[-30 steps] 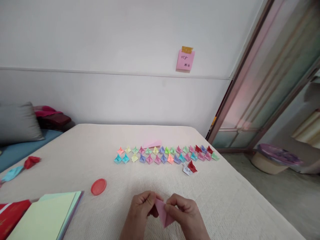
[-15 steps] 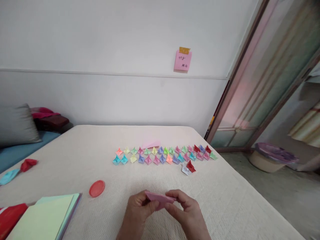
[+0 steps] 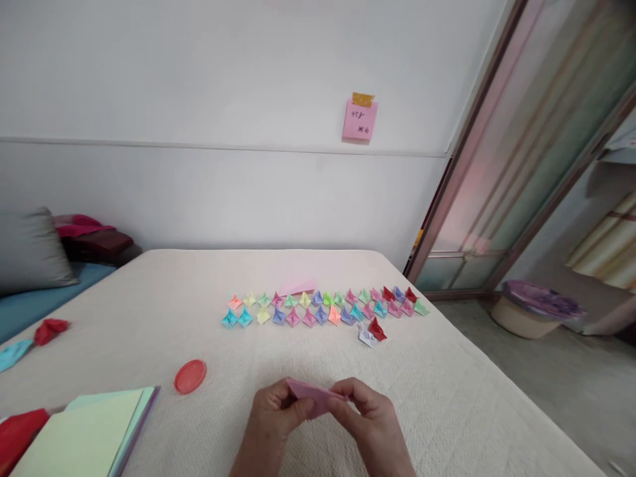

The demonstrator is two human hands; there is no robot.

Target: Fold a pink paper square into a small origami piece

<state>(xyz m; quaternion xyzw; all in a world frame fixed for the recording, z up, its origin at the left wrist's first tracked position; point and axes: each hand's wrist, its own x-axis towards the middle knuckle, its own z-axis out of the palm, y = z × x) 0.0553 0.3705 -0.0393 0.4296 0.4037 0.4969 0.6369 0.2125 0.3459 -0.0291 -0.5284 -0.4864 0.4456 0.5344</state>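
A folded piece of pink paper point(image 3: 314, 397) is held low over the front middle of the covered table. My left hand point(image 3: 275, 421) pinches its left end, thumb in front and fingers behind. At the right end, my right hand point(image 3: 370, 421) grips the paper between thumb and fingertips. Beyond my hands, several small folded paper boats point(image 3: 308, 317) in many colours stand in two rows. A white folded paper piece point(image 3: 366, 335) and a dark red one point(image 3: 377, 329) sit together just in front of the rows.
To my left lie a round red lid point(image 3: 190, 377), a stack of coloured paper point(image 3: 79, 430) and a red packet point(image 3: 20, 440). Red point(image 3: 50, 330) and blue point(image 3: 14, 354) folded pieces rest at the far left edge. A pink sheet point(image 3: 298, 287) lies behind the rows.
My right thumb and fingers have shifted slightly on the pink paper's right end. The whole view has moved a little, so the table things appear slightly further left.
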